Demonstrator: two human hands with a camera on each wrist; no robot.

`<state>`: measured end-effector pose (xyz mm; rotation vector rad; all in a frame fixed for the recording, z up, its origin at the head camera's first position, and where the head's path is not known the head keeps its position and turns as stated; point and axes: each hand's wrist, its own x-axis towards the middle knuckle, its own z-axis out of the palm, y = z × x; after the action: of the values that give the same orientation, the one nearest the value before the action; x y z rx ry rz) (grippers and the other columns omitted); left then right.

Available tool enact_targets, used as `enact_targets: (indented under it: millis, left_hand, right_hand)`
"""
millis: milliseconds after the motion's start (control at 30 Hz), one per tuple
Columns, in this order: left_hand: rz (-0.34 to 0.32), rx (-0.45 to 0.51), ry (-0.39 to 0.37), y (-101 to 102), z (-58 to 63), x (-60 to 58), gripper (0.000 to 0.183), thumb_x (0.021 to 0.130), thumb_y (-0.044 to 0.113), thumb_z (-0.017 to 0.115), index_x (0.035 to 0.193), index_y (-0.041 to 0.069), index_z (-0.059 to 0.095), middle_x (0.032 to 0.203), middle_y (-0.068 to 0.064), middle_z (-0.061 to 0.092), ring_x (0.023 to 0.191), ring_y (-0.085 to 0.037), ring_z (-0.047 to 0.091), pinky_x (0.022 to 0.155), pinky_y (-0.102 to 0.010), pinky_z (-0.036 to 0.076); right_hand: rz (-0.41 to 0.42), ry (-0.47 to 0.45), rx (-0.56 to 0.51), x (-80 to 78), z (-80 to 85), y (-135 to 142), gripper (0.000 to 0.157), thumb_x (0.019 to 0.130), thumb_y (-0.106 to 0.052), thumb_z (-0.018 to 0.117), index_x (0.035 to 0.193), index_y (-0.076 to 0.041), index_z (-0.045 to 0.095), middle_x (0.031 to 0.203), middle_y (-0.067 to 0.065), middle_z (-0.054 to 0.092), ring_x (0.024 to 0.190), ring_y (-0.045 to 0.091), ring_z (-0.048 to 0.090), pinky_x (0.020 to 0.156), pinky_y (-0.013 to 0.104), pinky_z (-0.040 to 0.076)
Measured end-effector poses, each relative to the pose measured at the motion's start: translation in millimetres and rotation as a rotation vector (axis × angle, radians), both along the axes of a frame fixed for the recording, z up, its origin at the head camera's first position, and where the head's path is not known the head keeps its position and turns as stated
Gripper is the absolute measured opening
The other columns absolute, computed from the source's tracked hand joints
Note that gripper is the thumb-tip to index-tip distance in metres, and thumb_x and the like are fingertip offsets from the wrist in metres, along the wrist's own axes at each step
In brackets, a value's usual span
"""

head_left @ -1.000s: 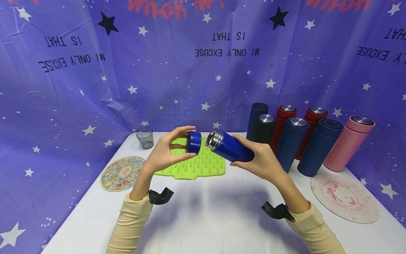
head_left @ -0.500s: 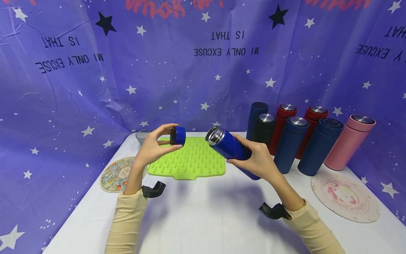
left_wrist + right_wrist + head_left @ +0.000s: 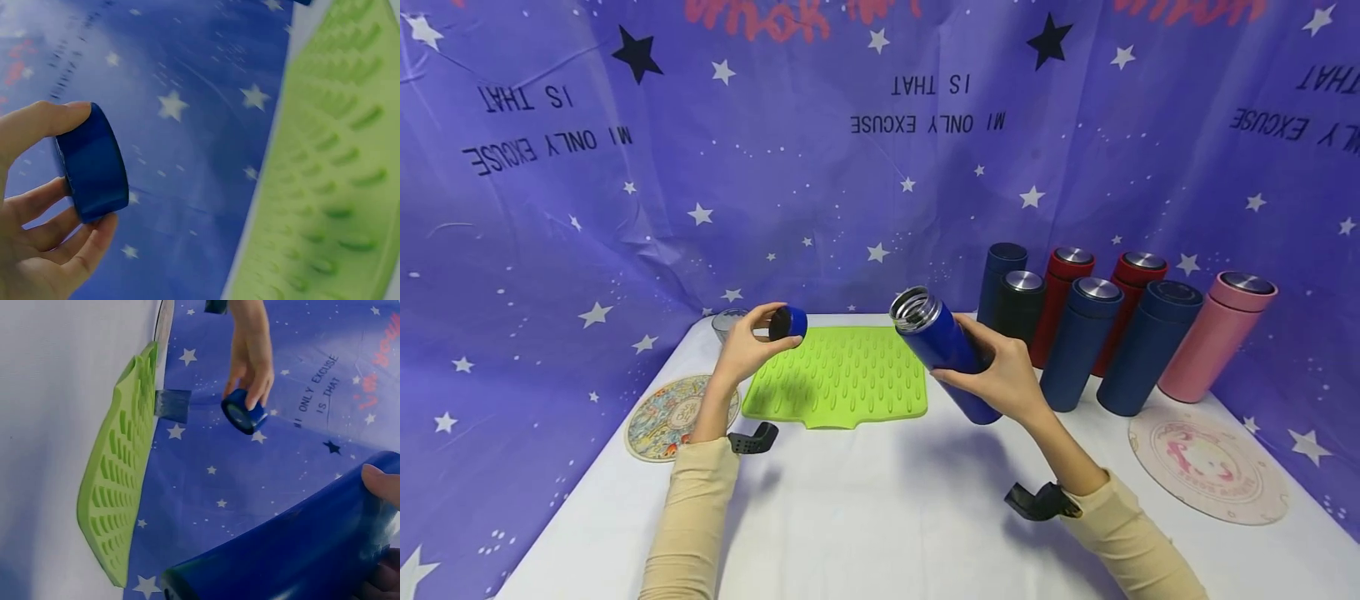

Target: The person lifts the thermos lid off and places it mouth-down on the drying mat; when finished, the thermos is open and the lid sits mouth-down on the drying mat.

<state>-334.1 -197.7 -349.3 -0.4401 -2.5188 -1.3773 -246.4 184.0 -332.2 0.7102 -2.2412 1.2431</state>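
Note:
A blue bottle lid (image 3: pixel 795 323) is pinched between thumb and fingers of my left hand (image 3: pixel 747 348), above the left end of the green mat (image 3: pixel 842 383). In the left wrist view the lid (image 3: pixel 97 169) shows its smooth side. My right hand (image 3: pixel 1006 373) grips an uncapped blue thermos bottle (image 3: pixel 951 354) around its body. The bottle leans to the left, its steel mouth (image 3: pixel 917 308) upward and its base toward the table. Lid and bottle are well apart. In the right wrist view the bottle (image 3: pixel 300 544) fills the lower right, with the fingers partly out of frame.
Several capped bottles stand at the right, among them a pink one (image 3: pixel 1213 342) and a navy one (image 3: pixel 1150 350). A clear glass (image 3: pixel 722 323) is partly hidden behind the left hand. Round mats lie at left (image 3: pixel 655 417) and right (image 3: pixel 1210 467).
My left hand has moved left with the lid, away from the bottle. The bottle in my right hand has tipped more upright, its mouth turning upward.

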Motion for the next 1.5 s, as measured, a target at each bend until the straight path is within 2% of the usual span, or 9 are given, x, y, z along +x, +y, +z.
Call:
enact_targets:
  millis: [200, 367, 467, 600, 700, 833, 1167, 1333, 1500]
  left_hand:
    - [0.047, -0.084, 0.029, -1.0, -14.4, -32.9, 0.072, 0.079, 0.028, 0.081, 0.139, 0.005, 0.048, 0.129, -0.021, 0.052, 0.116, -0.039, 0.05, 0.093, -0.057, 0.043]
    - [0.094, -0.153, 0.0, -4.4, -25.5, -59.3, 0.069, 0.08, 0.024, 0.08, 0.136, 0.0, 0.049, 0.13, -0.024, 0.052, 0.117, -0.041, 0.048, 0.094, -0.055, 0.043]
    - [0.132, -0.208, -0.031, -9.4, -36.7, -74.7, 0.069, 0.08, 0.026, 0.079, 0.136, -0.001, 0.049, 0.132, -0.027, 0.051, 0.119, -0.044, 0.046, 0.096, -0.056, 0.043]
    - [0.156, -0.252, -0.051, -13.1, -52.8, -88.7, 0.071, 0.08, 0.029, 0.079, 0.136, -0.004, 0.049, 0.131, -0.031, 0.05, 0.119, -0.047, 0.046, 0.098, -0.057, 0.042]
    - [0.167, -0.264, -0.063, -13.7, -61.2, -92.5, 0.071, 0.08, 0.028, 0.08, 0.135, -0.005, 0.049, 0.128, -0.031, 0.052, 0.117, -0.047, 0.048, 0.097, -0.055, 0.043]
    - [0.173, -0.296, -0.096, -14.1, -65.9, -93.7, 0.071, 0.08, 0.026, 0.08, 0.134, -0.008, 0.048, 0.127, -0.033, 0.052, 0.117, -0.047, 0.048, 0.097, -0.055, 0.043]
    - [0.184, -0.375, -0.142, -16.3, -63.1, -96.8, 0.07, 0.082, 0.024, 0.077, 0.134, -0.012, 0.046, 0.127, -0.035, 0.05, 0.117, -0.048, 0.047, 0.097, -0.055, 0.042]
    - [0.188, -0.407, -0.168, -16.5, -64.1, -97.5, 0.073, 0.083, 0.026, 0.075, 0.136, -0.013, 0.043, 0.13, -0.037, 0.047, 0.119, -0.05, 0.045, 0.098, -0.056, 0.041]
    - [0.199, -0.42, -0.178, -16.3, -67.1, -97.7, 0.074, 0.085, 0.028, 0.074, 0.137, -0.012, 0.041, 0.133, -0.036, 0.044, 0.124, -0.05, 0.041, 0.102, -0.056, 0.038]
  right_hand:
    - [-0.052, -0.1, -0.086, -8.0, -5.3, 1.9, 0.079, 0.071, -0.02, 0.088, 0.14, -0.007, 0.05, 0.135, 0.014, 0.055, 0.12, 0.033, 0.055, 0.099, 0.05, 0.045]
    - [-0.085, -0.157, -0.127, -13.9, -6.1, 0.9, 0.08, 0.072, -0.019, 0.087, 0.141, -0.006, 0.047, 0.135, 0.016, 0.055, 0.122, 0.033, 0.054, 0.102, 0.049, 0.042]
    - [-0.091, -0.154, -0.149, -17.5, -7.7, -0.1, 0.08, 0.072, -0.018, 0.087, 0.14, -0.006, 0.047, 0.134, 0.016, 0.056, 0.122, 0.032, 0.054, 0.103, 0.048, 0.042]
    - [-0.083, -0.132, -0.181, -25.2, -12.0, 0.0, 0.081, 0.07, -0.016, 0.088, 0.14, -0.006, 0.047, 0.13, 0.015, 0.059, 0.118, 0.03, 0.058, 0.102, 0.047, 0.044]
    - [-0.077, -0.129, -0.191, -29.1, -13.0, -1.2, 0.081, 0.071, -0.014, 0.087, 0.14, -0.005, 0.046, 0.129, 0.016, 0.06, 0.116, 0.03, 0.059, 0.1, 0.047, 0.045]
    - [-0.076, -0.124, -0.199, -32.5, -13.9, -3.7, 0.083, 0.071, -0.013, 0.086, 0.142, -0.004, 0.043, 0.129, 0.017, 0.059, 0.116, 0.03, 0.059, 0.101, 0.047, 0.045]
    - [-0.027, -0.095, -0.265, -41.0, -15.7, -9.6, 0.078, 0.07, -0.009, 0.087, 0.137, -0.007, 0.047, 0.123, 0.014, 0.063, 0.111, 0.029, 0.062, 0.098, 0.045, 0.047]
    - [-0.049, -0.128, -0.262, -43.8, -18.7, -12.3, 0.078, 0.071, -0.011, 0.087, 0.139, -0.008, 0.049, 0.127, 0.013, 0.062, 0.112, 0.027, 0.061, 0.098, 0.04, 0.048]
    - [-0.041, -0.126, -0.265, -46.9, -22.9, -13.8, 0.077, 0.071, -0.008, 0.087, 0.138, -0.007, 0.05, 0.128, 0.016, 0.06, 0.112, 0.031, 0.061, 0.098, 0.044, 0.048]
